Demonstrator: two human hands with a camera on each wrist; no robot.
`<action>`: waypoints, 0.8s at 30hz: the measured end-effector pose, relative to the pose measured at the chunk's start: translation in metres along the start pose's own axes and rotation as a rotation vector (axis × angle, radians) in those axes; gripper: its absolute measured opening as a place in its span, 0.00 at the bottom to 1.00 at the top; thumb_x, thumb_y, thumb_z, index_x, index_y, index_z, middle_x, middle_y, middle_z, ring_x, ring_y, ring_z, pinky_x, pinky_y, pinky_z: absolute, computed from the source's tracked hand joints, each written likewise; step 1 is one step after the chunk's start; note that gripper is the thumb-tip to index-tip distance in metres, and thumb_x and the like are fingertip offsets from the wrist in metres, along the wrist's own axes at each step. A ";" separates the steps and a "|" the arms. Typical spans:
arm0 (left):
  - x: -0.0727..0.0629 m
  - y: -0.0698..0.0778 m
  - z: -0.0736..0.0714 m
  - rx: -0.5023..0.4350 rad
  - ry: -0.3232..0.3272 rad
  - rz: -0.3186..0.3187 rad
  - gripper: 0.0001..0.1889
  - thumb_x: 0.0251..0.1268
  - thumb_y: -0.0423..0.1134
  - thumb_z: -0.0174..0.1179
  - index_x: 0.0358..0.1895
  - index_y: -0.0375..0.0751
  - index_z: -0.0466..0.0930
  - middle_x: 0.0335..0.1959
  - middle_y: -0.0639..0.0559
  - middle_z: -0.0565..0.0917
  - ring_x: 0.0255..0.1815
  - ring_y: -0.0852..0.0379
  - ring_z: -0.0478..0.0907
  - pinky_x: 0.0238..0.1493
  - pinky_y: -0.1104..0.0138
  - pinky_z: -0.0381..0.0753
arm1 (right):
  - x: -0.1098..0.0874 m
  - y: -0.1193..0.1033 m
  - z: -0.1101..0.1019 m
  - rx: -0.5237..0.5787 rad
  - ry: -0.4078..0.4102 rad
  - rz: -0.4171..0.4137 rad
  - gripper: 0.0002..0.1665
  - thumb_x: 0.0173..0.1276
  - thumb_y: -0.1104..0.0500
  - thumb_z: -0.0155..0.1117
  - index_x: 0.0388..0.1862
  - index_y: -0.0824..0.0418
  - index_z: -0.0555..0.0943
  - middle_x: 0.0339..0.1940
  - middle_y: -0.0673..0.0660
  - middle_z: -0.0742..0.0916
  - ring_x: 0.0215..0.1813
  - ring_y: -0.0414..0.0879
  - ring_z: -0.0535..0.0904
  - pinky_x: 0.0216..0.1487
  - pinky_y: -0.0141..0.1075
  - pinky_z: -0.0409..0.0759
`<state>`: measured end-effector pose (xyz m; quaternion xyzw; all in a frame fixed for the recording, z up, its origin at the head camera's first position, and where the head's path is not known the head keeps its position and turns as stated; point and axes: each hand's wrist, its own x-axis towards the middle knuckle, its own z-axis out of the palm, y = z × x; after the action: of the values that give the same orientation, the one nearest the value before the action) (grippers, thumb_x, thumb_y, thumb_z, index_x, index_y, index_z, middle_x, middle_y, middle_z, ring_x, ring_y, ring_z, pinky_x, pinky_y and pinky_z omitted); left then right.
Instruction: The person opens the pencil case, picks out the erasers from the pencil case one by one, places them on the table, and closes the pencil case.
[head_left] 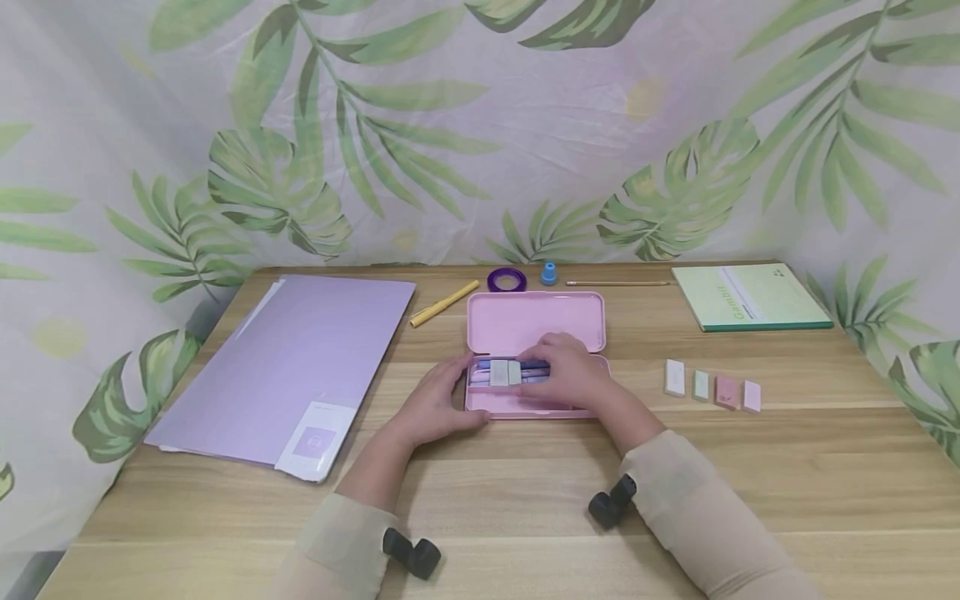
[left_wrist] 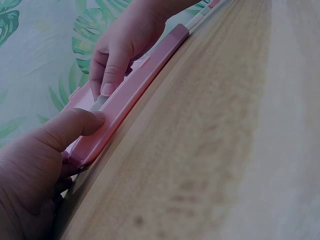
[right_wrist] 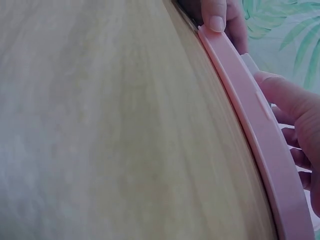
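A pink pencil case [head_left: 536, 323] lies unfolded on the table, lid tipped back. Several blue and lilac pens [head_left: 480, 377] lie in its tray. Across them rests a pale grey-green block like an eraser [head_left: 500, 372]. My left hand [head_left: 435, 404] grips the case's left end, thumb on the front edge and fingers round the back corner. My right hand [head_left: 570, 371] reaches over the tray, thumb and fingertips pinching the eraser's right end. From the right wrist, its thumb [right_wrist: 280, 92] meets the pale block [right_wrist: 249, 63] above the case wall [right_wrist: 260, 125].
Right of the case sit several small erasers [head_left: 725, 391] in a row. A green notebook [head_left: 750, 296] lies at back right, a purple folder [head_left: 292, 367] at left. Behind the case are a yellow pen [head_left: 445, 303], purple tape roll [head_left: 491, 281], blue cone-shaped item [head_left: 549, 273] and pencil [head_left: 617, 283].
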<state>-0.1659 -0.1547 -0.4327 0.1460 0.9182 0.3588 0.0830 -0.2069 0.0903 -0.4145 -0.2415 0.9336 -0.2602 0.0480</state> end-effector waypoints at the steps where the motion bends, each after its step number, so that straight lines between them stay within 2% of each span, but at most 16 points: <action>1: 0.000 0.000 0.000 -0.001 0.000 0.001 0.53 0.47 0.55 0.70 0.78 0.43 0.54 0.76 0.40 0.62 0.77 0.40 0.56 0.77 0.47 0.57 | 0.000 0.000 0.000 0.012 0.001 0.006 0.31 0.52 0.40 0.74 0.52 0.53 0.85 0.48 0.52 0.83 0.55 0.49 0.74 0.64 0.46 0.69; 6: 0.000 0.001 0.000 -0.002 -0.006 -0.004 0.54 0.47 0.55 0.70 0.78 0.42 0.53 0.76 0.40 0.62 0.77 0.40 0.56 0.77 0.47 0.56 | -0.006 0.010 -0.003 0.045 0.032 0.037 0.31 0.52 0.40 0.75 0.53 0.52 0.84 0.47 0.52 0.83 0.55 0.49 0.73 0.62 0.47 0.71; 11: 0.000 0.001 -0.001 -0.004 -0.008 -0.010 0.54 0.47 0.55 0.71 0.78 0.43 0.53 0.76 0.41 0.62 0.78 0.41 0.55 0.78 0.47 0.56 | -0.024 0.026 -0.023 0.137 0.054 0.073 0.33 0.52 0.42 0.76 0.56 0.54 0.83 0.49 0.55 0.81 0.54 0.51 0.74 0.59 0.49 0.76; 14: -0.001 0.001 -0.001 -0.003 -0.008 -0.010 0.54 0.47 0.56 0.71 0.78 0.43 0.53 0.76 0.40 0.62 0.78 0.40 0.55 0.78 0.47 0.55 | -0.039 0.039 -0.037 0.161 0.061 0.123 0.34 0.54 0.43 0.75 0.58 0.55 0.81 0.52 0.57 0.80 0.56 0.54 0.75 0.58 0.52 0.77; 18: -0.001 0.001 -0.001 0.002 -0.013 -0.016 0.55 0.47 0.56 0.71 0.78 0.43 0.52 0.76 0.41 0.61 0.78 0.40 0.55 0.78 0.47 0.55 | -0.063 0.064 -0.059 0.107 0.080 0.200 0.36 0.57 0.40 0.73 0.62 0.55 0.78 0.56 0.60 0.79 0.59 0.59 0.75 0.59 0.59 0.75; 24: 0.001 0.001 0.000 0.004 -0.010 -0.015 0.54 0.47 0.56 0.71 0.78 0.44 0.53 0.76 0.41 0.62 0.78 0.41 0.56 0.78 0.47 0.56 | -0.108 0.097 -0.088 0.065 0.145 0.293 0.39 0.59 0.38 0.70 0.62 0.60 0.77 0.57 0.65 0.78 0.59 0.62 0.72 0.54 0.59 0.74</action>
<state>-0.1661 -0.1535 -0.4318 0.1409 0.9195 0.3557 0.0901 -0.1728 0.2549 -0.3924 -0.0818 0.9509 -0.2973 0.0256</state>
